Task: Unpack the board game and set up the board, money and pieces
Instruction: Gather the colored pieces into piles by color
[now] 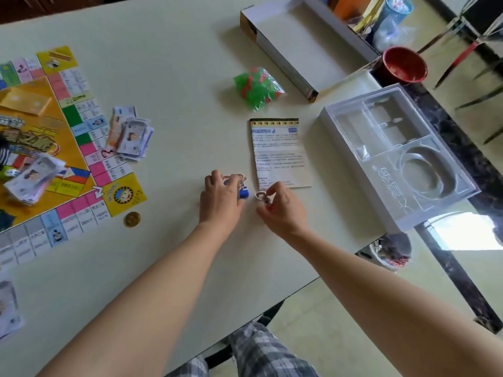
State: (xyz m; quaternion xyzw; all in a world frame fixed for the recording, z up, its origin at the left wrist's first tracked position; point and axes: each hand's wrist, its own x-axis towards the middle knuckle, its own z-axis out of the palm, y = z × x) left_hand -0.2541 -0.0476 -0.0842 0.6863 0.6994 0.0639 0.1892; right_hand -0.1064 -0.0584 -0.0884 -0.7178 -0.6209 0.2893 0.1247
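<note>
The game board lies open at the table's left, with a stack of paper money on it and another pile of notes beside its right edge. A gold coin rests just below the board's corner. My left hand is closed around cardboard character pawns on blue stands. Just to its right, my right hand pinches a small character pawn with a red base between thumb and fingers. The rules sheet lies right behind both hands.
A bag of green and red plastic houses sits at mid-table. The box lid lies at the back, the clear plastic insert tray at the right edge. A red bowl stands beyond the table. More notes lie at the near left.
</note>
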